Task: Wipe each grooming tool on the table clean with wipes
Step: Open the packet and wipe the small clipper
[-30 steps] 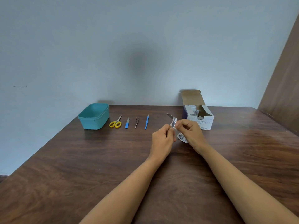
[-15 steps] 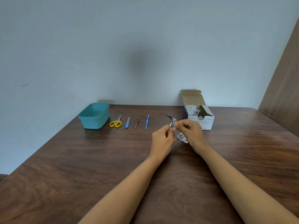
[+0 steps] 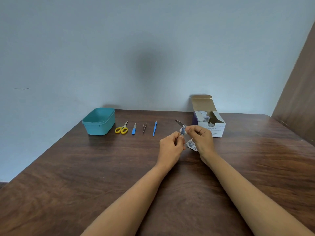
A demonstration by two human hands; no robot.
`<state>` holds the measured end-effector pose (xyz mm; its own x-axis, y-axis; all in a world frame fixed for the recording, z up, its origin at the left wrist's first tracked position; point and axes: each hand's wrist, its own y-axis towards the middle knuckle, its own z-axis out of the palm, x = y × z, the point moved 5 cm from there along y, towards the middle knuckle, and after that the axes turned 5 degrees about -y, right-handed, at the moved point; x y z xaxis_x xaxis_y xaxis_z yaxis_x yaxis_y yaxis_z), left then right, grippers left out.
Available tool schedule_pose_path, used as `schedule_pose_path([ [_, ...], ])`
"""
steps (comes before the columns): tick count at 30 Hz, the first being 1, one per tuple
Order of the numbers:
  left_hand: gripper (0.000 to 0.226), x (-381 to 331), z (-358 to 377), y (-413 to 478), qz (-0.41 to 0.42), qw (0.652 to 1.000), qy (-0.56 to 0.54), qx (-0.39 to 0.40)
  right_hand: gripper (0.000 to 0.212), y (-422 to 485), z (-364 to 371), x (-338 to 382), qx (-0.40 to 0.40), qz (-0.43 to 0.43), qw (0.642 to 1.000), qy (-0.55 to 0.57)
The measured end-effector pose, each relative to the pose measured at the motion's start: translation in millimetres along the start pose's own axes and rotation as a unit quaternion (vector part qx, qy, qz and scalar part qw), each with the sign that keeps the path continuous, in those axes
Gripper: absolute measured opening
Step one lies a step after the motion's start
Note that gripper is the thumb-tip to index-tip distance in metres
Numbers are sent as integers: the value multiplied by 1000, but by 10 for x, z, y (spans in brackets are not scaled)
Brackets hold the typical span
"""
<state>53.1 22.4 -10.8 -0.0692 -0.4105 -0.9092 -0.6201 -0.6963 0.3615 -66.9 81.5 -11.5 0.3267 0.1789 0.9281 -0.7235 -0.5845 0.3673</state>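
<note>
Nail clipper (image 3: 182, 128) in both hands; scissors (image 3: 121, 128), tweezers (image 3: 144, 128) left.

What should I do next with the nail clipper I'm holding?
Probably rub the wipe along the raised lever. Your left hand holds the nail clipper upright, and your right hand's fingers sit at its top with a torn packet tucked below. Four tools still lie in their row.

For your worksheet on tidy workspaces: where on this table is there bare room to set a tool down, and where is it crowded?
Free: the brown wooden table nearest the camera, left of the left hand, and right of the white cardboard swab box. Crowded: the far edge, where the teal plastic tub, yellow-handled scissors, blue nail file, metal tweezers and blue cuticle tool lie in a row.
</note>
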Motion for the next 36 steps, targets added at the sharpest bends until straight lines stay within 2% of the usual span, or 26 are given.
schedule_pose_path([
  [5,26,7,-4,1,0,1000,-6,-4,14,-2,10,10,12,-19,1000,-22],
  [8,27,30,-29,7,-5,1000,-19,-20,8,-6,28,-6,48,-53,995,-72],
  [10,27,38,-39,10,-10,999,-22,-27,15,-2,32,-17,59,-66,991,-97],
  [13,27,43,-40,13,-14,999,-29,-29,14,15,32,-24,60,-66,991,-104],
  [17,28,44,-25,13,-12,999,-32,-22,8,-3,35,-24,34,-24,998,-37],
  [21,29,42,18,14,-7,1000,-19,4,17,-12,8,4,-16,11,999,34],
  [28,30,56,28,36,-14,999,-40,9,12,-32,47,38,-34,38,997,59],
  [33,28,57,2,37,-21,996,-89,2,15,6,-10,-6,-108,107,973,175],
  [36,27,48,8,36,-17,993,-111,21,15,16,-5,-9,-55,105,975,185],
])
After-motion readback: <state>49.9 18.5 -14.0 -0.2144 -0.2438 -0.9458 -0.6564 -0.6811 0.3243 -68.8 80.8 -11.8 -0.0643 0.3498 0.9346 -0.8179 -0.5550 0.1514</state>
